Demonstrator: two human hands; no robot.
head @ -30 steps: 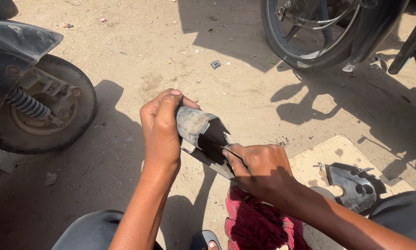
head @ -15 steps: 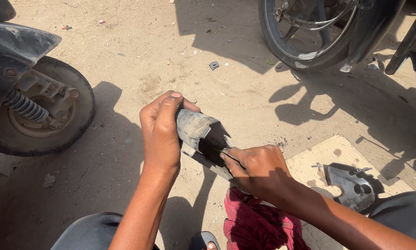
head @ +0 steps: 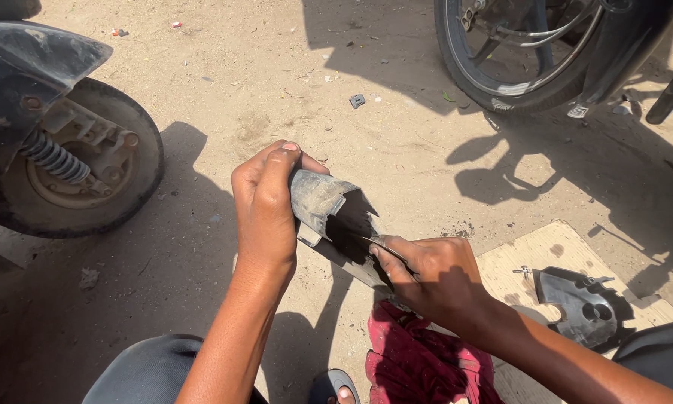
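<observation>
My left hand [head: 265, 206] grips a curved grey plastic cover piece [head: 318, 200] and holds it up over the sandy ground. My right hand [head: 430, 280] is closed on a thin metal blade [head: 381, 245], whose tip rests against the dark inner side of the cover. A red cloth [head: 419, 359] lies on the ground just below my right hand.
A scooter's rear wheel [head: 82, 168] with a spring shock stands at the left. A motorbike wheel [head: 516, 56] stands at the top right. A black plastic part [head: 580, 303] lies on a piece of cardboard [head: 535, 251] at the right. A small nut [head: 357, 100] lies on the sand.
Both hands and the cover have stayed almost in place; the blade hand shifted slightly along the cover's inner edge.
</observation>
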